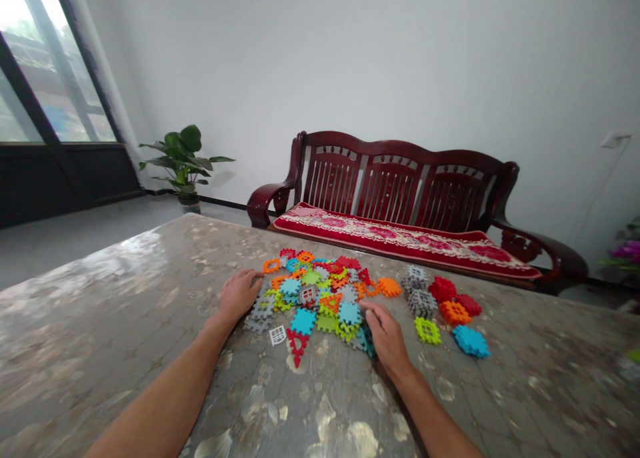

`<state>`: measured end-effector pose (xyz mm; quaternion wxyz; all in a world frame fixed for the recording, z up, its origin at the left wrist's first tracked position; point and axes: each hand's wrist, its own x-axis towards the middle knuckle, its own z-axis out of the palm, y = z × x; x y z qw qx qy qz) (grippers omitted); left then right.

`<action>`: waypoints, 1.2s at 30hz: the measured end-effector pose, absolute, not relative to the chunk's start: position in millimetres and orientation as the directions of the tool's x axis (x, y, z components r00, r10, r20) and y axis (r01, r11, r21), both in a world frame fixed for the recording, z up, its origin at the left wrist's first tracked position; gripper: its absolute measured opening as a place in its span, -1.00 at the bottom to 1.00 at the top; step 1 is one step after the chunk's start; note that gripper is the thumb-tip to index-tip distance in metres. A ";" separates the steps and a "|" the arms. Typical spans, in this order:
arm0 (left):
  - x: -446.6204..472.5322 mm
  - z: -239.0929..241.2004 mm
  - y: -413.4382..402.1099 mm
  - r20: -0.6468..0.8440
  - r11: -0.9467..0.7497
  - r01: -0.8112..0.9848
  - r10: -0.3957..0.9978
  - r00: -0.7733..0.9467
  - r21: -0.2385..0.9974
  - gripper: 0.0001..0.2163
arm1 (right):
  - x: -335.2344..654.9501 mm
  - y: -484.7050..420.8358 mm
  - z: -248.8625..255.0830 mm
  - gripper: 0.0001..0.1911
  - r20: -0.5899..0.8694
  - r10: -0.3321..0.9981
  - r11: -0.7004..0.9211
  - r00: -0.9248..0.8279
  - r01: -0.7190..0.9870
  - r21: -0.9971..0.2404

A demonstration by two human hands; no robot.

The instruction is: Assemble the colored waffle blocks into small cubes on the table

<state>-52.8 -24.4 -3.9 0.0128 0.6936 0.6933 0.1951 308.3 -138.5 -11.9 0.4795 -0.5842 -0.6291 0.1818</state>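
**Your left hand [243, 295] and right hand [385, 335] flank a loose pile of multicoloured, notched plastic building pieces [320, 295]**

The pile sits on the bench [320, 421], which has a shiny grey-brown floral surface. Your left hand lies palm down at the pile's left edge, its fingers stretched out toward an orange plastic frame piece [271, 265], with nothing visibly gripped. Your right hand is at the pile's right edge, thumb and forefinger pointing into it; whether they pinch a piece, you cannot tell from this view.

At the pile's near edge you have a red triangular plastic piece [297, 347], and just left of that a white plastic lattice piece [277, 335]. Right of the pile, set apart from it, stand grey notched plastic stacks [421, 301], red notched plastic stacks [442, 289], an orange notched plastic stack [455, 313], a lime-green square plastic window piece [427, 331] and a bright blue notched plastic stack [471, 341].

Beyond the pile is a dark red slatted wooden settee [390, 178] with a red floral seat cover [385, 235].
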 end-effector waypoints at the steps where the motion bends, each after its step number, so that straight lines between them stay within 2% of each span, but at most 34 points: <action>1: -52.8 -3.7 -24.5 0.251 -0.038 0.957 0.967 -0.038 0.288 -0.62 | 311.3 -138.0 -11.5 -0.60 0.394 0.905 0.238 0.159 0.578 -0.781; 4: -52.5 -3.2 -24.8 0.243 -0.029 0.958 0.969 -0.043 0.286 -0.61 | 322.5 -134.7 -12.3 -0.60 0.440 0.881 0.199 0.174 0.708 -0.678; 8: -52.1 -2.5 -25.1 0.243 -0.028 0.958 0.969 -0.044 0.284 -0.61 | 333.7 -127.1 -12.9 -0.50 0.448 0.892 0.180 0.059 0.863 -0.471; 14: -51.8 -0.8 -26.3 0.243 -0.037 0.959 0.969 -0.034 0.280 -0.62 | 331.9 -116.7 -1.1 -0.24 0.289 0.957 0.111 -0.040 0.966 -0.234; 18: -50.8 1.9 -27.9 0.242 -0.049 0.960 0.970 -0.019 0.275 -0.61 | 327.3 -115.6 6.5 -0.23 0.183 0.980 0.102 -0.074 0.984 -0.145; 28: -49.1 3.3 -27.9 0.248 -0.039 0.955 0.968 -0.037 0.292 -0.61 | 321.6 -127.7 11.1 -0.51 0.244 0.968 0.075 -0.052 0.993 -0.089; 36: -52.9 -1.1 -23.9 0.253 -0.047 0.953 0.967 -0.032 0.300 -0.61 | 335.8 -135.3 15.1 -0.57 0.335 0.931 -0.074 0.146 0.973 -0.220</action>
